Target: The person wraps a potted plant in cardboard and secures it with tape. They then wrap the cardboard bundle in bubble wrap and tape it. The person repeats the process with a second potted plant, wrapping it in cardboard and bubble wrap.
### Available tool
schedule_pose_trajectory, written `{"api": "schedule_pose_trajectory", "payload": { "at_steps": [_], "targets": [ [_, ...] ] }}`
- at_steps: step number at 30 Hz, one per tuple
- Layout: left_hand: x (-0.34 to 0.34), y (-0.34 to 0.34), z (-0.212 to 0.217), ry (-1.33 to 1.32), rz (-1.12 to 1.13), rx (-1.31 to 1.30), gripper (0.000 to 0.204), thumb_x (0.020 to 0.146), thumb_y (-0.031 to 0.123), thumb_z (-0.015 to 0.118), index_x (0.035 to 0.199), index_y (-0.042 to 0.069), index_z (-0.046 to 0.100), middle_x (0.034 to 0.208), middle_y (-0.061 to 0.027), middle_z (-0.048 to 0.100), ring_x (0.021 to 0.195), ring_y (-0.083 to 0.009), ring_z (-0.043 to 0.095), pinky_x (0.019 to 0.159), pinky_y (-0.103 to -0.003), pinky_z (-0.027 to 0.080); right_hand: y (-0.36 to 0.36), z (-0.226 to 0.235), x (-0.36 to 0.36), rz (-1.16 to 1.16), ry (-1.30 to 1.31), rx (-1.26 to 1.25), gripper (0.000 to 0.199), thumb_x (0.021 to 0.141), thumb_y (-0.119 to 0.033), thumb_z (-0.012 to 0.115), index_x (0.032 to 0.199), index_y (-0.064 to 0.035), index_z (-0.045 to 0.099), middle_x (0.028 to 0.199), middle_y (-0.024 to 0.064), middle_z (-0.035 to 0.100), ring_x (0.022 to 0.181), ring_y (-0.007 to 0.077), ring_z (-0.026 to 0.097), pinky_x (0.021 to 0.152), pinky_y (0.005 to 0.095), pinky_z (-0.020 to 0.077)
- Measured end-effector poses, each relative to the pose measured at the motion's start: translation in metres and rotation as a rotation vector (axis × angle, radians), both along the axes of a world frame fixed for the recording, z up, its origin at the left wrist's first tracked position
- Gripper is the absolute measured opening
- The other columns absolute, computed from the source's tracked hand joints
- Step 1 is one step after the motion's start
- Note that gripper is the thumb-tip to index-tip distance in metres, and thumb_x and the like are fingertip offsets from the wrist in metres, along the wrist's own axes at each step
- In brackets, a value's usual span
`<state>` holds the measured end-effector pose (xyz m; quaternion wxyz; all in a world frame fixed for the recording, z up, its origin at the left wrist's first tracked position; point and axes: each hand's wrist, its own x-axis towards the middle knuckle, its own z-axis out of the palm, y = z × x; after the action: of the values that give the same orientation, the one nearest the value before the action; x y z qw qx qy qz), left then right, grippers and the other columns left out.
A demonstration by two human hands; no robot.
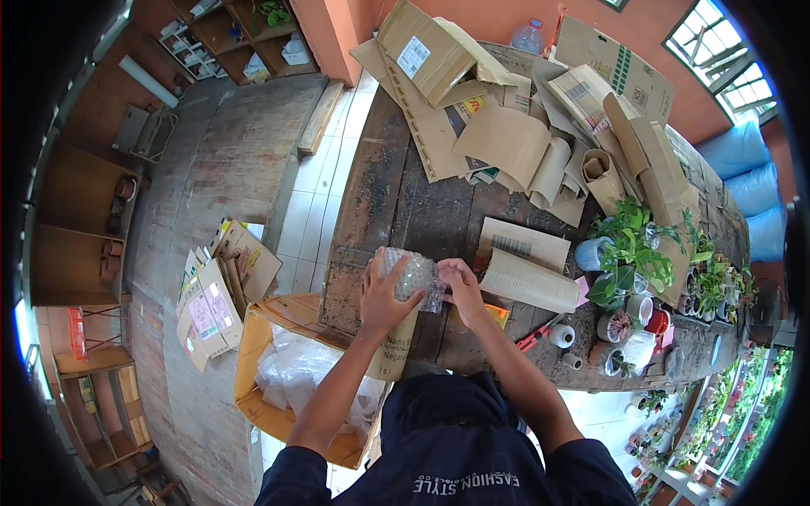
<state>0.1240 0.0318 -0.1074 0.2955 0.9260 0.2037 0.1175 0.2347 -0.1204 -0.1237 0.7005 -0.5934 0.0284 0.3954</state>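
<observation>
A bundle wrapped in clear bubble wrap (413,274) lies at the near left of the dark wooden table; what is inside it cannot be made out. My left hand (386,293) grips it from the left, thumb and fingers spread across its top. At its right side, my right hand (459,282) pinches a loose edge of the wrap between thumb and fingers. Under the bundle, a brown piece of cardboard (391,347) with print on it reaches toward my body. A curled sheet of cardboard (540,280) rests to the right of my right hand.
A cardboard box (246,392) of loose bubble wrap (291,371) stands at the table's left edge. Red-handled cutters (537,335) and a small white bottle (562,336) lie right. Potted plants (633,253) line the right side; cardboard scraps (506,139) pile up at the back.
</observation>
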Motion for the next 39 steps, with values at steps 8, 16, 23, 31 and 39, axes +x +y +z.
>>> {"api": "schedule_pose_trajectory", "payload": {
  "at_steps": [8, 16, 23, 31, 39],
  "targets": [
    [0.002, -0.006, 0.014, 0.206, 0.102, 0.120, 0.093, 0.070, 0.055, 0.080, 0.150, 0.030, 0.039, 0.159, -0.0110, 0.021, 0.142, -0.0423, 0.026, 0.107, -0.064, 0.030, 0.022, -0.036, 0.014, 0.175, -0.121, -0.157, 0.026, 0.085, -0.013, 0.077, 0.100, -0.0036, 0.059, 0.090, 0.0041, 0.063, 0.086, 0.0112, 0.060, 0.068, 0.0260, 0.0532],
    [0.003, -0.021, 0.005, 0.230, 0.072, 0.241, 0.076, 0.082, 0.054, 0.071, 0.149, 0.041, 0.037, 0.160, -0.0138, 0.018, 0.141, -0.0487, 0.024, 0.106, -0.067, 0.029, 0.002, -0.016, 0.013, 0.241, -0.519, -0.236, 0.014, 0.092, -0.010, 0.069, 0.098, -0.0020, 0.059, 0.091, 0.0009, 0.063, 0.087, 0.0088, 0.061, 0.079, 0.0268, 0.0512],
    [0.004, -0.017, -0.002, 0.191, 0.082, 0.306, 0.062, 0.086, 0.054, 0.066, 0.144, 0.039, 0.048, 0.158, -0.0182, 0.024, 0.139, -0.0495, 0.029, 0.105, -0.064, 0.033, -0.210, 0.110, 0.022, 0.409, -0.274, 0.129, 0.016, 0.095, -0.009, 0.064, 0.109, -0.0020, 0.060, 0.097, 0.0036, 0.063, 0.089, 0.0094, 0.061, 0.077, 0.0256, 0.0501],
    [0.011, -0.033, 0.009, 0.276, 0.159, 0.411, 0.073, 0.082, 0.041, 0.075, 0.148, 0.034, 0.044, 0.158, -0.0235, 0.023, 0.138, -0.0477, 0.033, 0.110, -0.054, 0.035, -0.521, 0.105, 0.107, -0.705, -0.537, -0.637, 0.020, 0.096, -0.025, 0.064, 0.094, -0.0056, 0.064, 0.069, -0.0051, 0.054, 0.057, 0.0020, 0.044, 0.052, 0.0190, 0.0332],
    [0.021, -0.033, -0.010, 0.283, 0.120, 0.393, 0.083, 0.079, 0.037, 0.078, 0.151, 0.034, 0.037, 0.158, -0.0249, 0.020, 0.140, -0.0476, 0.032, 0.110, -0.053, 0.036, -0.751, -0.068, 0.113, -0.577, -0.518, -1.278, 0.027, 0.089, -0.014, 0.063, 0.112, 0.0000, 0.068, 0.098, 0.0113, 0.072, 0.087, 0.0192, 0.067, 0.080, 0.0316, 0.0512]
  ]
}}
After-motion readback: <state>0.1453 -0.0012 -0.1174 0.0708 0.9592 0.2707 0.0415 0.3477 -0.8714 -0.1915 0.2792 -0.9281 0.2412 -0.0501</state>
